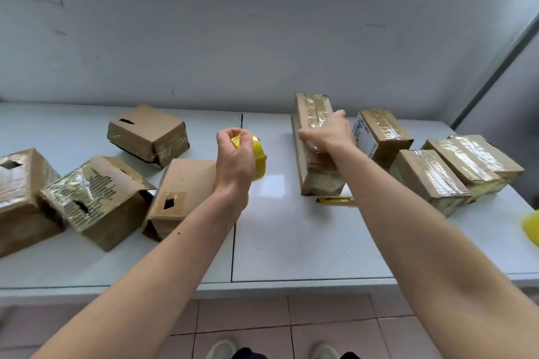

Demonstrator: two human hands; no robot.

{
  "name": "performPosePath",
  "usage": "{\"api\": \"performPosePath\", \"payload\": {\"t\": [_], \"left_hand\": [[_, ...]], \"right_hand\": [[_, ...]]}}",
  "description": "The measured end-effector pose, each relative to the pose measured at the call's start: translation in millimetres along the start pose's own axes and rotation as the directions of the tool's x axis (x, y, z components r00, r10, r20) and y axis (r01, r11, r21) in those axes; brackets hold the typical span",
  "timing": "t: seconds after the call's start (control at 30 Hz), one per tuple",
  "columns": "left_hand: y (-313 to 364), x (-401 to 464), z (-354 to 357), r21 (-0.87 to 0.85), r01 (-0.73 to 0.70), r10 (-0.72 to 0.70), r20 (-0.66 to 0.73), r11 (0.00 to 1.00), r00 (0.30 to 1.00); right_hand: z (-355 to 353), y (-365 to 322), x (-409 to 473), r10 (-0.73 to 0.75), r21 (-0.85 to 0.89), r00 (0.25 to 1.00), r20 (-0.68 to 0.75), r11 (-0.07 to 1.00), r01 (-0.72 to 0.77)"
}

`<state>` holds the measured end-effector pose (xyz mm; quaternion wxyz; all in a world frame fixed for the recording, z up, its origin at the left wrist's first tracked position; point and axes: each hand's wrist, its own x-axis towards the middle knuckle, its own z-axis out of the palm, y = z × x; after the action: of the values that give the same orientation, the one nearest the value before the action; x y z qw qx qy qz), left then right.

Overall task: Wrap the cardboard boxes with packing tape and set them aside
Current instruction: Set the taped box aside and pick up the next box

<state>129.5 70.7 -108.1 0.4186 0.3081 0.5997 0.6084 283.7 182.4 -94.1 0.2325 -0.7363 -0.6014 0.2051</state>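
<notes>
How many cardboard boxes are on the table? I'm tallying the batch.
8. Four on the left. Four on the right: one under the right hand, then. More may lie outside the frame.

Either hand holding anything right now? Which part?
The left hand grips the yellow tape roll, fingers curled round its outer rim. The right hand holds nothing; its straight fingers rest on the long taped box.

A yellow utility knife is lying on the white tabletop, and a yellow object is showing at its right edge, cut off. Behind, a white wall is rising; below, pinkish floor tiles and two pale shoes are showing.
</notes>
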Motion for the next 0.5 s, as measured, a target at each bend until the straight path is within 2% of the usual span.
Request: {"api": "performPosePath", "payload": {"t": [0.2,0.37,0.5], "left_hand": [[-7,14,10,-0.035,0.012,-0.011,0.026,0.999,1.0],[-9,18,17,-0.048,0.034,-0.032,0.044,0.998,0.999],[0,2,15,-0.045,0.025,-0.022,0.057,0.999,0.998]], "right_hand": [[5,9,62,0.045,-0.104,0.996,-0.073,0.993,-0.052],[11,21,74,0.077,-0.176,0.996,-0.045,0.981,-0.084],[-1,10,50,-0.077,-0.136,0.992,-0.1,0.989,0.063]]}}
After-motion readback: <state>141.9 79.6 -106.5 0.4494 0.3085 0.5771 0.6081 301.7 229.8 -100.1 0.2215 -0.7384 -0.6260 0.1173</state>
